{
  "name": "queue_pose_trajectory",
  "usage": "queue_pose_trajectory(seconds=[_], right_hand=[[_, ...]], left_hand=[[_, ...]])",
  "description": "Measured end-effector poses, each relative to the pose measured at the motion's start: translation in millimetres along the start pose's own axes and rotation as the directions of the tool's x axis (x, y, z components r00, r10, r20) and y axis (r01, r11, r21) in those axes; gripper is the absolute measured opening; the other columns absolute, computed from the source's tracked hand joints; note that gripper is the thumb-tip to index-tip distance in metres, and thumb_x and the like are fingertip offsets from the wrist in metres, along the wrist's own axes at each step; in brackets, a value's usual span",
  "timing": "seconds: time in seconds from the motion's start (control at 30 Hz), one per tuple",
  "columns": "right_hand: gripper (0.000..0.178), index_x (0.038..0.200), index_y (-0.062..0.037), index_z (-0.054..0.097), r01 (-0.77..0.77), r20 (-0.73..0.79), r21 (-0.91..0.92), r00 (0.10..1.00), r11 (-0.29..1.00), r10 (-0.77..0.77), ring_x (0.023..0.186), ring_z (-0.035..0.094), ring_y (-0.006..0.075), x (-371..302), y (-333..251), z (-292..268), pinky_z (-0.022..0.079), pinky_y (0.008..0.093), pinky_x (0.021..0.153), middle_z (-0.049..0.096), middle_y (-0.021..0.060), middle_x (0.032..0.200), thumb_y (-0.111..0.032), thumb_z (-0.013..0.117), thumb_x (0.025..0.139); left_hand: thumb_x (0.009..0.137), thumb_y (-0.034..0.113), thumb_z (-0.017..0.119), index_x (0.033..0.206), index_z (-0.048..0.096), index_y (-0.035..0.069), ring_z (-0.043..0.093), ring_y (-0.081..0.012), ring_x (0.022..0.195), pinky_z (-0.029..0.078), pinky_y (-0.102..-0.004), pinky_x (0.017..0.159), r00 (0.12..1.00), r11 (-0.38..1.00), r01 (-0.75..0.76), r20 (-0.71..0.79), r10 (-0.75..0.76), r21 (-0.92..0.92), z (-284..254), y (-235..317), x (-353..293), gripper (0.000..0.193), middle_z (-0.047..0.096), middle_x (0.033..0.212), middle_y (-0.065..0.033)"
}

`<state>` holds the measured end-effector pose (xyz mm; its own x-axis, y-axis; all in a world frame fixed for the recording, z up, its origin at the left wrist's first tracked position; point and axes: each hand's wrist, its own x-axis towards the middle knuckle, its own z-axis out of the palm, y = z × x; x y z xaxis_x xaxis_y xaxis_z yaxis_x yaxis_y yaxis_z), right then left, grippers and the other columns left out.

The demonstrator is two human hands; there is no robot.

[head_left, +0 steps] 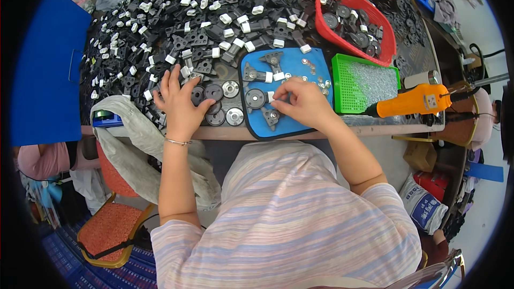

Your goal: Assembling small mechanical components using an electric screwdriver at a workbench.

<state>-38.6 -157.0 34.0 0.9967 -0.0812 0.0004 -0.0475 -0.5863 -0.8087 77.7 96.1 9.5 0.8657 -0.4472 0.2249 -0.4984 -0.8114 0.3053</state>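
Note:
My left hand is spread over several dark grey discs at the edge of the parts pile, its fingertips resting among them. On a blue mat, my right hand pinches at the white end of a black plastic part topped by a round grey disc. Its fingertips partly hide that white end. Other black brackets with white ends lie on the mat's far side. Small metal pieces are scattered to the right of my right hand. Two silvery-faced discs sit just left of the mat.
A large heap of black parts with white ends covers the far table. At right stand a red basket of discs, a green tray of small clear pieces and an orange power screwdriver. Grey cloth hangs over the left edge.

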Motion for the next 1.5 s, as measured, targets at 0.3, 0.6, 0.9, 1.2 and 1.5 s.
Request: queue_pose_trajectory(seconds=[0.3,0.6,0.9,1.2,1.5], right_hand=[[0.016,0.083,-0.0051,0.065,-0.021,0.003,-0.006,1.0,1.0,0.021,0.053,0.044,0.0084,-1.9,-2.6,-2.0,0.039,0.0233,0.05,0.056,0.0028,0.075,-0.012,0.075,0.072],[0.03,0.097,-0.0074,0.065,-0.043,0.014,0.066,0.999,0.997,0.042,0.056,0.046,0.0067,-3.3,-5.9,-6.6,0.039,0.0208,0.051,0.055,0.0013,0.082,-0.011,0.076,0.07],[0.057,0.118,-0.0122,0.06,0.214,-0.002,0.116,0.977,0.97,-0.215,0.07,0.055,0.0109,-1.3,-22.6,-5.9,0.044,0.023,0.057,0.057,0.0044,0.104,-0.011,0.079,0.064],[0.046,0.108,-0.0126,0.063,0.21,0.008,-0.244,0.977,0.947,-0.215,0.08,0.062,0.0201,8.9,-10.7,-5.3,0.051,0.0298,0.066,0.061,0.0047,0.097,-0.022,0.076,0.065],[0.043,0.109,-0.0121,0.064,0.037,-0.064,-0.533,0.994,0.845,-0.083,0.093,0.061,0.0262,62.2,13.5,-18.2,0.049,0.0359,0.079,0.06,0.0064,0.104,-0.025,0.071,0.069]], left_hand=[[0.057,0.025,0.082,0.088,0.068,0.015,0.023,-0.032,0.134,0.01,-0.0608,0.104,0.997,0.997,-0.073,0.029,0.074,-0.025,2.0,17.5,4.6,0.036,0.034,0.142,-0.0099],[0.064,0.017,0.073,0.072,0.069,0.021,0.044,-0.0239,0.117,0.02,-0.0453,0.102,0.864,0.861,-0.473,-0.291,0.411,-0.189,-16.5,44.9,2.6,0.01,0.058,0.113,0.0009],[0.066,0.014,0.066,0.07,0.068,0.023,0.045,-0.0224,0.115,0.021,-0.0436,0.102,0.788,0.755,-0.611,-0.271,0.552,-0.238,-9.0,67.1,-2.7,0.01,0.059,0.113,0.0017],[0.067,0.015,0.068,0.077,0.069,0.02,0.044,-0.0248,0.117,0.025,-0.0439,0.1,0.817,0.788,-0.572,-0.237,0.526,-0.227,9.0,73.1,-8.9,0.011,0.056,0.12,-0.002],[0.067,0.016,0.074,0.089,0.066,0.012,0.043,-0.0304,0.117,0.027,-0.0418,0.096,0.899,0.871,-0.396,-0.316,0.303,-0.292,26.1,61.9,-17.5,0.024,0.052,0.122,-0.0072]])
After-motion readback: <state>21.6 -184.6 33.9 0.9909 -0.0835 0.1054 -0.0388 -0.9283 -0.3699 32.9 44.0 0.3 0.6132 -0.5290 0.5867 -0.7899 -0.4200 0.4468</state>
